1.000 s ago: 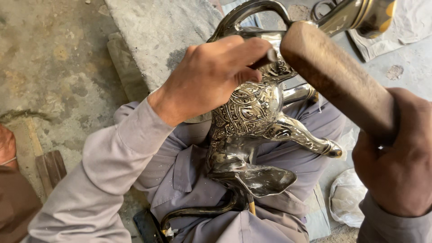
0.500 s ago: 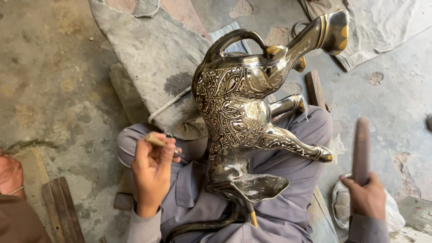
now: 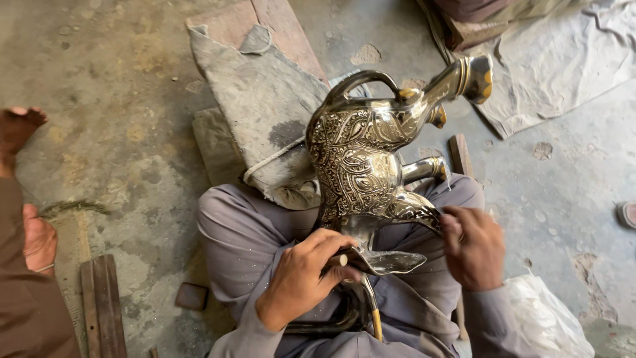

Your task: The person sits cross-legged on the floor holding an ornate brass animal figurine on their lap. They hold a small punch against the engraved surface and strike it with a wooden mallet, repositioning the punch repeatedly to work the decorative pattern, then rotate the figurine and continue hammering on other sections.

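Left hand curled tight around a small stick-like tool, tip pressed at the flared metal ear. Right hand fingers bent, gripping the lower edge of the shiny metal elephant — what else is in that hand, hard to tell. Elephant lying across the lap on grey trousers, trunk pointing up and away. Behind it, a grey cloth pad on the dusty floor. Far left — somebody else's bare foot.
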Available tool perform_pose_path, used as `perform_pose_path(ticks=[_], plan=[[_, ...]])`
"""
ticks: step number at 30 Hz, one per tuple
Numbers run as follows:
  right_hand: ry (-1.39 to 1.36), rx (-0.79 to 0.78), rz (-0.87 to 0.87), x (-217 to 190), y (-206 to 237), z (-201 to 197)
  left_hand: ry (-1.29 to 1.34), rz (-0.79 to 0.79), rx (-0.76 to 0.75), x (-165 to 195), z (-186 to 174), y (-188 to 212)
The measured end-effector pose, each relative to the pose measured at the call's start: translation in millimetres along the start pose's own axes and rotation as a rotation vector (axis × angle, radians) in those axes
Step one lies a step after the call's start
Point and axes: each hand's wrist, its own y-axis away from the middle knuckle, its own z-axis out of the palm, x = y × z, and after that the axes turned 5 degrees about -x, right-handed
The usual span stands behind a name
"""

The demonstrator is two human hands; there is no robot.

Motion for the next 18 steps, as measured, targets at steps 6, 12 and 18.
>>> perform_pose_path(ticks=[6,12,18], plan=[[0.052,-0.37,0.154,-16.5,-21.0,8.5,-0.094,0.009,0.156,1.4,9.6,24.5],[0.348,-0.144,-0.081,-19.9,-49.4,6.3,0.108,-0.026,0.282,-7.5,9.2,42.1],[0.596,-0.116,-0.337,-50.9,-131.7,-13.2,0.038,-0.015,0.535,-11.1,-12.9,34.8]])
